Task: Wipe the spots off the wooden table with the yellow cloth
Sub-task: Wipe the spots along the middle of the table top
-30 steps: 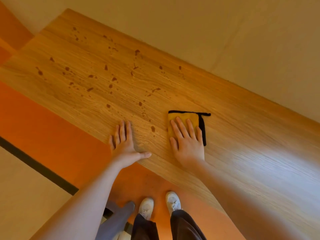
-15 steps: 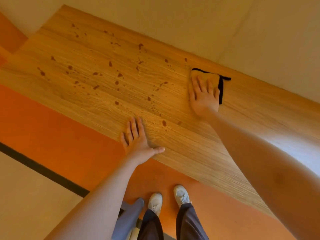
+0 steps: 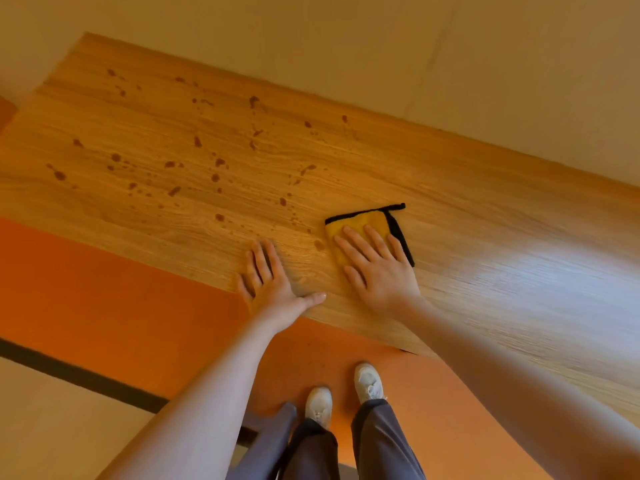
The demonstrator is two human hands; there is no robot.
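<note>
A yellow cloth [image 3: 360,221] with a black hem lies flat on the wooden table [image 3: 485,216], near its front edge. My right hand [image 3: 377,268] presses on the cloth with straight fingers and covers most of it. My left hand [image 3: 273,282] rests flat on the table's front edge, just left of the cloth, holding nothing. Several dark brown spots [image 3: 218,168] are scattered over the left and middle of the table. One spot [image 3: 318,244] sits right beside the cloth's left edge.
A pale wall [image 3: 450,64] runs along the table's far edge. The floor below is orange [image 3: 104,289] with a dark stripe [image 3: 69,372]. My feet in white shoes [image 3: 318,405] stand close to the table's front edge. A bright glare lies on the right of the table.
My right hand has pulled the cloth back from the table's far edge to the near side, beside my left hand. My left hand has stayed in place.
</note>
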